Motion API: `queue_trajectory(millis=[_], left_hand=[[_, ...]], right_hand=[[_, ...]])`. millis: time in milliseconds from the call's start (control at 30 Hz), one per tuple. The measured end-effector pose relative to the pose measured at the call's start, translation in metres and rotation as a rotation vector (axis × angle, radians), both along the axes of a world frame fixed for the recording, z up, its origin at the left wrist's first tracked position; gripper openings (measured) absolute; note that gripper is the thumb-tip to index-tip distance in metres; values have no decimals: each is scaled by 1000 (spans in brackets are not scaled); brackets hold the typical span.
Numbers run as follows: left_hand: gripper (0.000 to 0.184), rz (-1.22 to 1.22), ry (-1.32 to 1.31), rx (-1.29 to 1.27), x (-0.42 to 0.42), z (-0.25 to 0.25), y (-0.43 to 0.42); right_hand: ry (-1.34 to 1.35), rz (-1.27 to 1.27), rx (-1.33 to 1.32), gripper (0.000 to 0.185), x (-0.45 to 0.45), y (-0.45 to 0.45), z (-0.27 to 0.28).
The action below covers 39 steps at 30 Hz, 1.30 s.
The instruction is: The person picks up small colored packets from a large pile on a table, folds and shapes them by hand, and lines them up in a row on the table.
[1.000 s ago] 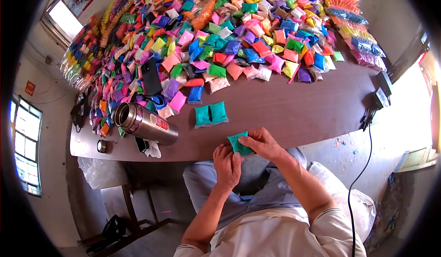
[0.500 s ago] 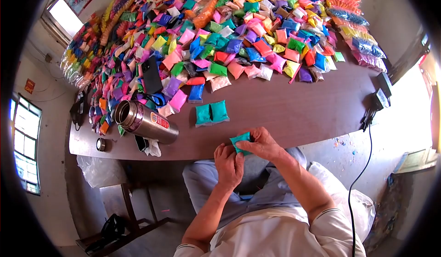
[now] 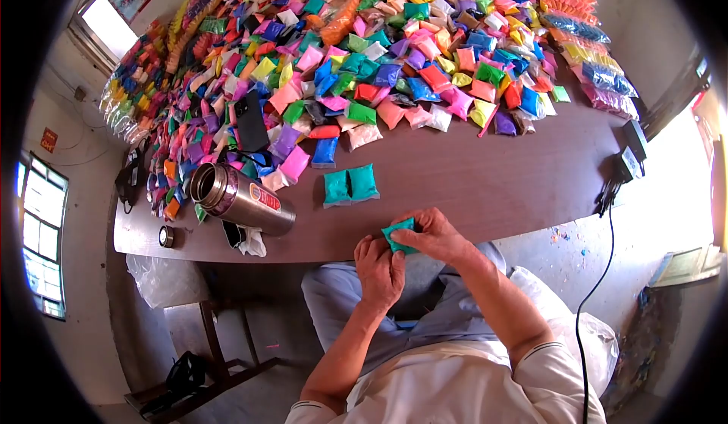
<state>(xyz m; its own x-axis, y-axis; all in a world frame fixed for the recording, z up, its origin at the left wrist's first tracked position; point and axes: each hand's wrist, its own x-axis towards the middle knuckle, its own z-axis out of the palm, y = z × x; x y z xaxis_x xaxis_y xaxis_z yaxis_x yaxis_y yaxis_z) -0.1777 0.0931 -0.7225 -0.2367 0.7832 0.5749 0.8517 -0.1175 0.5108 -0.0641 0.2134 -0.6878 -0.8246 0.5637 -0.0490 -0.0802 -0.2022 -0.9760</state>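
A small teal packet [image 3: 400, 234] is held at the table's front edge, above my lap. My right hand [image 3: 434, 236] pinches it from the right, thumb lying across its face. At its lower left edge, the curled fingers and thumb of my left hand [image 3: 378, 266] close on the packet; the exact grip is partly hidden. Farther in on the table, two more teal packets lie side by side, a left one [image 3: 337, 187] and a right one [image 3: 362, 182].
A big heap of colourful packets [image 3: 364, 83] covers the back of the brown table [image 3: 485, 174]. To the left stand a tilted steel flask [image 3: 258, 204], its cap [image 3: 167, 236] and a black phone [image 3: 251, 125]. A black adapter [image 3: 628, 164] with a cable sits at the right edge.
Hardly anything differs. Both hands stay at the same spot with the teal packet between them, its angle shifted very slightly.
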Motion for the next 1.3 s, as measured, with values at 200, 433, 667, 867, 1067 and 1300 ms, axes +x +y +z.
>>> queue_trajectory(millis=[200, 433, 667, 867, 1067, 1300], left_hand=[[30, 4, 4, 0, 1, 1, 1], [29, 10, 4, 24, 1, -1, 1], [32, 23, 20, 24, 3, -2, 0], [34, 20, 27, 24, 2, -5, 1], [35, 27, 10, 37, 3, -5, 1], [35, 10, -20, -2, 2, -2, 0]], right_hand=[[-89, 19, 44, 15, 0, 3, -4], [-39, 12, -10, 15, 0, 1, -5], [20, 63, -55, 19, 2, 3, -6], [-88, 112, -62, 27, 12, 14, 10], [-105, 210, 102, 29, 12, 19, -2], [-192, 198, 158, 30, 14, 20, 2]])
